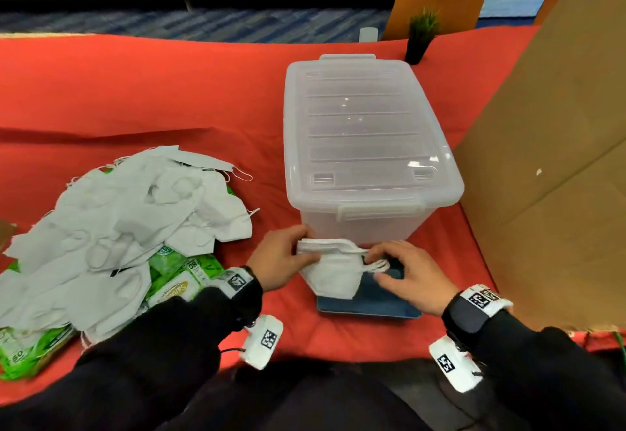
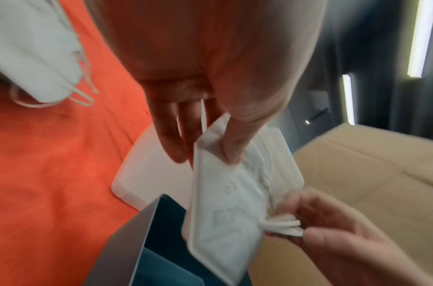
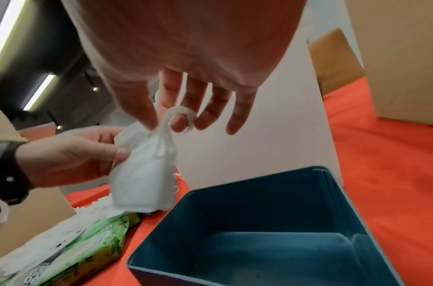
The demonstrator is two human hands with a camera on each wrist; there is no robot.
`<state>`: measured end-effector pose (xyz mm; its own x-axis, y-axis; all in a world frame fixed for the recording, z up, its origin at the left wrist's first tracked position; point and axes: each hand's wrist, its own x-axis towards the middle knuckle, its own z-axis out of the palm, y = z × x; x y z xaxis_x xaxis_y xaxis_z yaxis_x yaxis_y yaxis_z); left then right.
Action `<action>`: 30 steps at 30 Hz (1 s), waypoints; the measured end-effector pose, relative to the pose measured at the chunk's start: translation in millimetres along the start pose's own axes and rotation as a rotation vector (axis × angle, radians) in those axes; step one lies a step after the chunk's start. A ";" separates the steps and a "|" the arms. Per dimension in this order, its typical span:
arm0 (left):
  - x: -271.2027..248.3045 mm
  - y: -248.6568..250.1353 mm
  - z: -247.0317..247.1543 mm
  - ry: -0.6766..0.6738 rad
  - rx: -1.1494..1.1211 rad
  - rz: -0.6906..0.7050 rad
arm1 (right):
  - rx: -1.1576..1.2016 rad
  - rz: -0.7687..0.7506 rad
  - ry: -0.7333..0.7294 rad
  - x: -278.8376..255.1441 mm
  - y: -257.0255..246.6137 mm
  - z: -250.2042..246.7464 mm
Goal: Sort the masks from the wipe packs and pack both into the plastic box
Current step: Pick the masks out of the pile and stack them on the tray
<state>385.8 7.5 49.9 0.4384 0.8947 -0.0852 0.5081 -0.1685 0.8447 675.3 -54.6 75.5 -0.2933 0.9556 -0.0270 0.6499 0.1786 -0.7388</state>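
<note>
A small stack of folded white masks (image 1: 333, 269) (image 2: 225, 209) (image 3: 144, 174) hangs over an open dark blue box (image 1: 372, 298) (image 3: 259, 222). My left hand (image 1: 288, 256) (image 2: 210, 147) pinches the stack's left end between thumb and fingers. My right hand (image 1: 396, 273) (image 3: 166, 123) pinches the bundled ear loops (image 3: 178, 114) at its right end. The clear plastic box (image 1: 366, 139) stands just behind with its lid closed. A heap of white masks (image 1: 125, 223) lies at the left over green wipe packs (image 1: 176, 278) (image 3: 88, 241).
A red cloth (image 1: 152, 91) covers the table. A large cardboard box (image 1: 555, 176) stands at the right. A small potted plant (image 1: 420, 35) sits behind the plastic box. More green wipe packs (image 1: 23, 346) lie at the near left edge.
</note>
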 end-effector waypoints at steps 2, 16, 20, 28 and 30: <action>9.2 7.6 14.8 0.076 0.171 0.081 | 0.038 -0.022 0.041 3.7 5.5 6.1; 43.3 -24.8 70.9 -0.006 0.439 -0.015 | -0.442 0.200 0.015 47.6 62.9 50.3; 40.4 -28.9 53.0 -0.028 0.422 -0.054 | -0.424 0.144 -0.039 50.7 58.7 58.8; -6.9 -67.1 -8.1 0.028 0.440 -0.171 | -0.477 0.058 -0.202 87.3 6.4 115.7; -16.2 -76.5 -24.5 0.076 0.453 -0.201 | -0.393 0.081 -0.194 98.4 -8.5 127.0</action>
<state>321.7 16.0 -0.4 0.2521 0.9528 -0.1692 0.8553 -0.1376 0.4994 551.9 8.2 -6.5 -0.3329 0.9150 -0.2279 0.8821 0.2167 -0.4183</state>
